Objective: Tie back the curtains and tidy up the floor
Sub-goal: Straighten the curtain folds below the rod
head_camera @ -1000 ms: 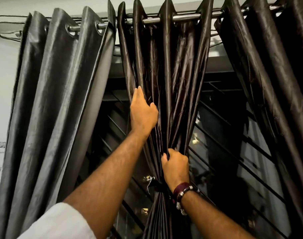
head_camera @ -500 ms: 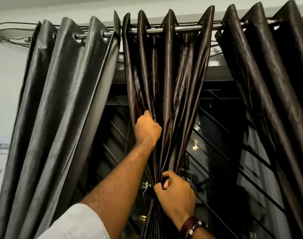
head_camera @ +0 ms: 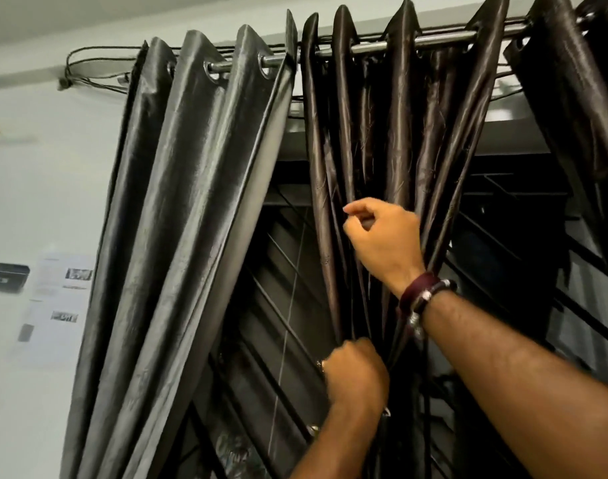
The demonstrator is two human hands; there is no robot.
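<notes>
While our left hand (head_camera: 356,375) grips the gathered waist of the dark brown glossy pleated curtain (head_camera: 396,140) low down, our right hand (head_camera: 385,243), braceleted, sits directly above it, thumb and forefinger seemingly pinching one fold. The curtain's long axis runs vertically from the chrome rod (head_camera: 444,43) overhead down through both hands, so any tie-back must wrap at our lower fist. Whatever tie there is stays hidden behind that fist, and the floor lies out of view.
</notes>
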